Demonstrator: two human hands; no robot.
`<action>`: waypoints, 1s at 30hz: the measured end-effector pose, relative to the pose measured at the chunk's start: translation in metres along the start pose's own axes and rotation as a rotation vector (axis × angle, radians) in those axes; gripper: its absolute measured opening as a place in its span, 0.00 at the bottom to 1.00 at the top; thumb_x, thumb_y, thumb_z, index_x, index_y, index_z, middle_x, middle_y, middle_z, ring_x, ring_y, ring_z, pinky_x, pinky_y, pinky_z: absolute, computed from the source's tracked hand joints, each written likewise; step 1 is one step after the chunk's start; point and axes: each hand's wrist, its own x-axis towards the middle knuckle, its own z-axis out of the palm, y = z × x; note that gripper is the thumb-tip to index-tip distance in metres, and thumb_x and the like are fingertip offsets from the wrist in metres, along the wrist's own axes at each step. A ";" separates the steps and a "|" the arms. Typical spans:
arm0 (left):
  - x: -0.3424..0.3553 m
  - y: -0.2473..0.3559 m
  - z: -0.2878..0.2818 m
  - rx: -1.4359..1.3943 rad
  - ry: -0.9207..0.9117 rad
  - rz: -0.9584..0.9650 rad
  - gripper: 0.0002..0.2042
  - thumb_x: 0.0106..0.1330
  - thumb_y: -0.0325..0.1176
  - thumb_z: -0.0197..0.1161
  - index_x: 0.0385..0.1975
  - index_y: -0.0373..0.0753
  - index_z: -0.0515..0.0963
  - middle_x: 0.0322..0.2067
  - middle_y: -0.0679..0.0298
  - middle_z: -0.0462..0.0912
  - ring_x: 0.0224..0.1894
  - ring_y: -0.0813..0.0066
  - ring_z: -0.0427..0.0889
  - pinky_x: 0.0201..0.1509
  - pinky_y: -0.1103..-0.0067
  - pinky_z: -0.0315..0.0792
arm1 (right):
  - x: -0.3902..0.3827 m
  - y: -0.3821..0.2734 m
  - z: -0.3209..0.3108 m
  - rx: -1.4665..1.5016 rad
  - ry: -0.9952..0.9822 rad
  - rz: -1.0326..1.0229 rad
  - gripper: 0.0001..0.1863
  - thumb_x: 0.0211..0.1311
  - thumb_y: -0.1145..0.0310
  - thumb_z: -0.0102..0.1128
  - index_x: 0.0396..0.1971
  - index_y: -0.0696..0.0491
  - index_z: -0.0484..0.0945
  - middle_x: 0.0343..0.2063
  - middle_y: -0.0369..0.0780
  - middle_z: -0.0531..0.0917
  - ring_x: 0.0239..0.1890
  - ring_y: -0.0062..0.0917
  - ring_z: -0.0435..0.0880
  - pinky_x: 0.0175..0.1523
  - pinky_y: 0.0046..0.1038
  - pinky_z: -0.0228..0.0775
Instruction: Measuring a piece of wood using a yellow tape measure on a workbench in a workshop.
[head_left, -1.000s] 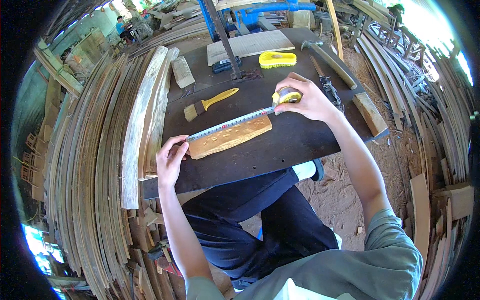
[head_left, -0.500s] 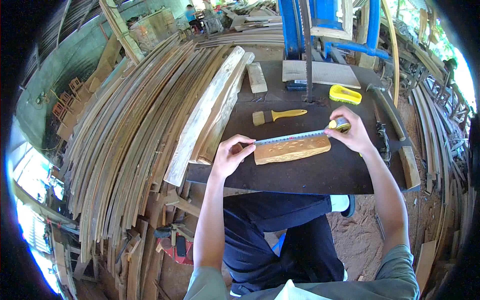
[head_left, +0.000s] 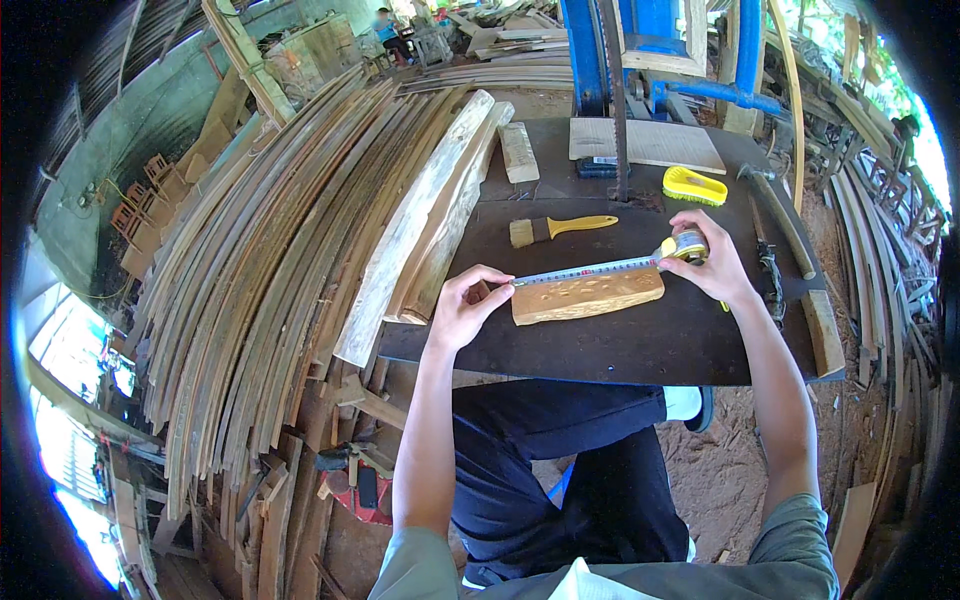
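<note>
A short wooden block with a rough, carved-looking front edge lies on the dark table. Along its far edge stretches the blade of a tape measure. My left hand pinches the free end of the blade at the block's left end. At the right end my right hand grips the yellow tape case, fingers curled round it. Beyond the block lies a paintbrush with a yellow handle, and farther right a yellow scrubbing brush.
An upright saw blade passes through the dark table, before a blue machine frame. A hammer lies along the right side. Long boards are stacked at left. A person sits far back.
The right hand has turned the tape case slightly, and the blade's markings now face up more plainly. The left hand keeps its pinch; the block stays put while the view shifts slightly.
</note>
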 end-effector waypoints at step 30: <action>0.002 0.004 0.001 0.007 -0.015 -0.060 0.08 0.68 0.31 0.73 0.44 0.40 0.87 0.23 0.73 0.81 0.23 0.90 0.74 0.26 0.86 0.62 | -0.004 0.001 0.007 0.010 0.030 0.008 0.28 0.55 0.59 0.82 0.50 0.53 0.76 0.41 0.40 0.83 0.45 0.27 0.85 0.52 0.30 0.76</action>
